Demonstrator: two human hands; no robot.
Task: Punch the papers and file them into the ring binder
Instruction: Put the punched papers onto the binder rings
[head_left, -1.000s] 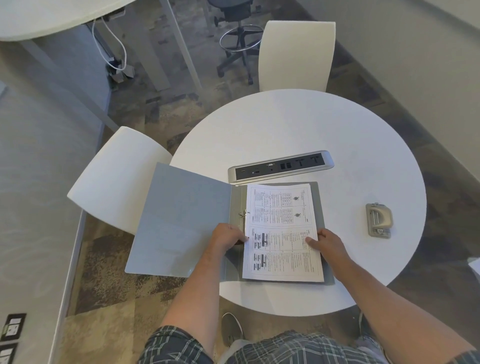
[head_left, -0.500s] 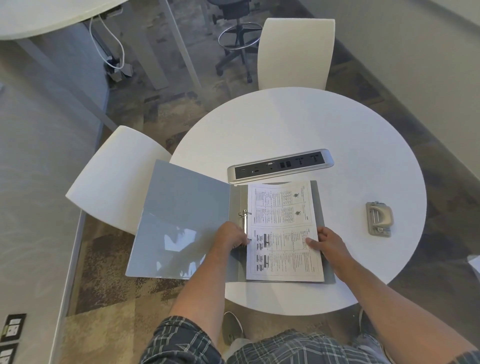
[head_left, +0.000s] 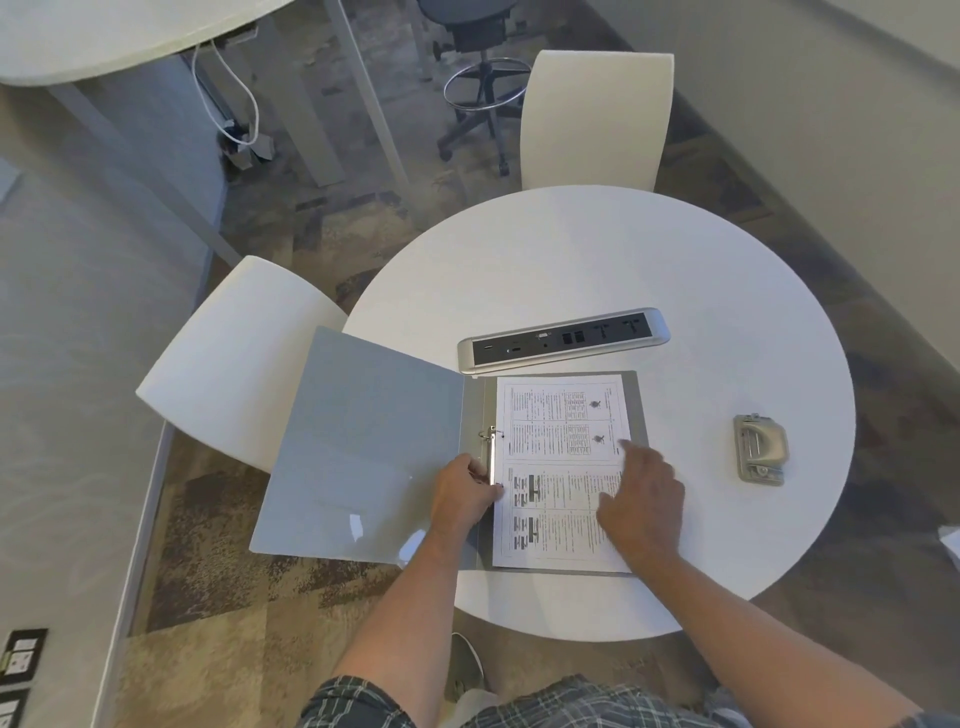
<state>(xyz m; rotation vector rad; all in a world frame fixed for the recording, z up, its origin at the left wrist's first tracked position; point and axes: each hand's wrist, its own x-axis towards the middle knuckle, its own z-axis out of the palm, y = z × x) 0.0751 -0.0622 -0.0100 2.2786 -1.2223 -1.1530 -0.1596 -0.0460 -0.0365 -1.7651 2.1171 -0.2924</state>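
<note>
One view only, head cam looking down. Round white table (head_left: 597, 270) with a grey ring binder (head_left: 363, 447) lying open on its near-left part; the front cover hangs off the table edge to the left, over the patterned carpet (head_left: 218, 587). A clear pocket on the inside cover catches glare.

Printed white sheet of paper (head_left: 563, 467) sits flat on the binder's right half, left margin at the metal ring mechanism (head_left: 491, 452). Upper ring visible and looks closed through the sheet's margin; lower ring hidden behind the left hand.

Left hand (head_left: 465, 493): on the binder spine at the ring bar, fingers curled around or against the mechanism at the paper's left edge. Can't tell if it is pinching the bar or just pressing it.

Right hand (head_left: 641, 501): over the right side of the sheet, palm down, fingers spread loose and extended, gripping nothing. Motion blur, so can't tell whether the fingertips touch the paper.

Grey metal hole punch (head_left: 759, 449) stands on the table well to the right of the binder, clear of both hands. Silver power/data socket strip (head_left: 563, 340) just beyond the binder's top edge. Two white chairs: one (head_left: 595, 122) at the far side, one (head_left: 234, 358) at the left, partly under the binder cover.
</note>
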